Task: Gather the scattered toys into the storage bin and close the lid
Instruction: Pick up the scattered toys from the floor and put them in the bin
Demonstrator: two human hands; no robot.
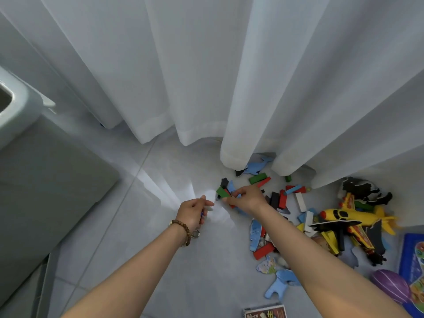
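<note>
Left hand [193,212], a brown wooden bead bracelet [183,229] on its wrist, hangs low over the pale grey tiled floor [142,237]. Its fingers are curled round a small blue piece [202,214] I can't make out. Well to its left, at the floor's left edge, stands the translucent grey plastic storage bin [46,180] with a white rim. Just right of the left hand, the right hand [246,198] grips a handful of coloured wooden blocks [221,192], green, red and blue among them. Past it, loose wooden blocks [282,199] and a blue dolphin-shaped cut-out [254,167] lie along the foot of the white sheer curtain [206,65]. Further right lies a yellow plastic toy plane [344,215]. Near the floor's lower right corner, a purple striped ball [390,286] sits beside a blue printed board [413,255]. A small printed box [265,312] lies at the bottom edge, its writing too blurred to read.
</note>
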